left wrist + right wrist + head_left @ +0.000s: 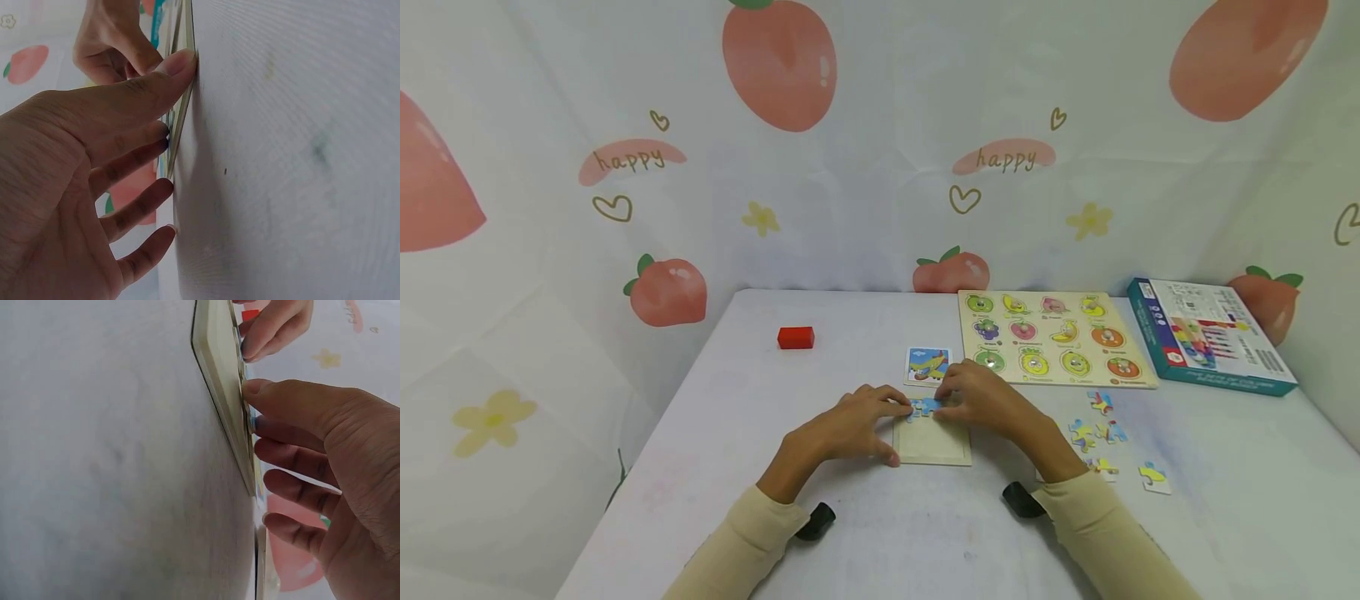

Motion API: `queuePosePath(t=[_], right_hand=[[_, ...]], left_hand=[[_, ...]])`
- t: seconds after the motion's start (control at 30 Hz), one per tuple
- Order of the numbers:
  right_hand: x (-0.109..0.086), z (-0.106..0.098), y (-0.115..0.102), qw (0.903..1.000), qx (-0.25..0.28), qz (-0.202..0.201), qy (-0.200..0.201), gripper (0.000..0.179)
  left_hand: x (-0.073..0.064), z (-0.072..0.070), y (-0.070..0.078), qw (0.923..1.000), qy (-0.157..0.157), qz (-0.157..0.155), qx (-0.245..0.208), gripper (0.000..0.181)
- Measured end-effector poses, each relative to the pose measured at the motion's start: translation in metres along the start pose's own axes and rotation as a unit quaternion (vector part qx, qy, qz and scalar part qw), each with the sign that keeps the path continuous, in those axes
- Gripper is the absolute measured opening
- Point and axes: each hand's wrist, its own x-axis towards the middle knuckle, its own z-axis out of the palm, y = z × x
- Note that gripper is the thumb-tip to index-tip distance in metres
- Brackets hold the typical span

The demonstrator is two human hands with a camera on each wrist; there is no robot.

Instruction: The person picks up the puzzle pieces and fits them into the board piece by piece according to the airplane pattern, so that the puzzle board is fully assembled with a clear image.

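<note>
A pale wooden puzzle tray (934, 443) lies on the table, with blue jigsaw pieces (922, 407) along its far edge. My left hand (853, 423) rests at the tray's left side. Its thumb touches the near-left edge and its forefinger reaches the pieces; in the left wrist view the fingers (134, 209) are spread and fairly straight. At the far right corner, my right hand (983, 398) pinches a jigsaw piece between thumb and forefinger. The right wrist view shows this thumb (281, 397) against the piece's edge, mostly hidden. Just beyond the tray lies an airplane picture card (928, 364).
Several loose jigsaw pieces (1081, 433) lie right of the tray, some partly behind the right forearm. A fruit peg board (1052, 337) and a teal-edged box (1213, 337) lie at the back right. A red block (795, 337) sits at the back left.
</note>
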Motion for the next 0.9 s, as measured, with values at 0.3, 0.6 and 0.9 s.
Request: queuePosePath(t=[0.3, 0.6, 0.9], right_hand=[[0.0006, -0.0001, -0.0037, 0.9998, 0.01, 0.01, -0.01, 0.019], [-0.0004, -0.0001, -0.0019, 0.9997, 0.018, -0.003, -0.017, 0.018], [0.0002, 0.0001, -0.005, 0.9986, 0.041, 0.02, -0.025, 0.018]], left_hand=[[-0.0005, 0.0007, -0.0005, 0.9999, 0.003, 0.007, -0.007, 0.071], [-0.0004, 0.001, -0.0012, 0.9999, 0.007, 0.01, -0.007, 0.071], [-0.0019, 0.0002, 0.0006, 1.0, 0.005, 0.005, -0.004, 0.07]])
